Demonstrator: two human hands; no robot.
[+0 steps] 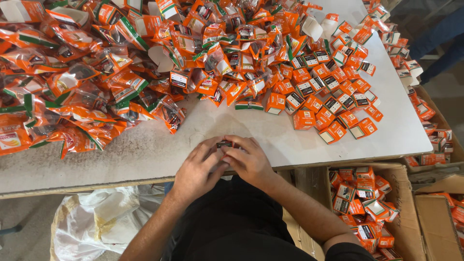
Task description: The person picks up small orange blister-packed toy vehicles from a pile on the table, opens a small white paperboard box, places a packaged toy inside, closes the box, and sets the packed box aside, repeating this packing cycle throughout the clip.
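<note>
Both hands are together at the near edge of the white table (145,150): the left hand (195,169) and the right hand (249,162) close from either side on one small dark part (224,144), pinched between the fingertips just above the table surface. Because the part sits so close to the table's near edge, a slipped pinch would likely send it off the table and down toward the person's lap or the white plastic sack (96,222) below the table on the left. The fingers cover most of the part, so its shape, and whether it is one piece or two, cannot be determined. Beyond the hands, toward the table's far left, lies a deep heap of orange plastic pouches (72,87); its nearest pouches lie close to the working area, and a sweep of the forearm could pull them over the near edge. Toward the table's far right lies a spread of small orange cartons (328,104), several resting near the right edge, where a knock could tip them off. Below the table on the right, an open cardboard box (403,203) holds more filled cartons (362,198); its lower part is cut off by the frame. The pouch contents are blurred and cannot be identified.
</note>
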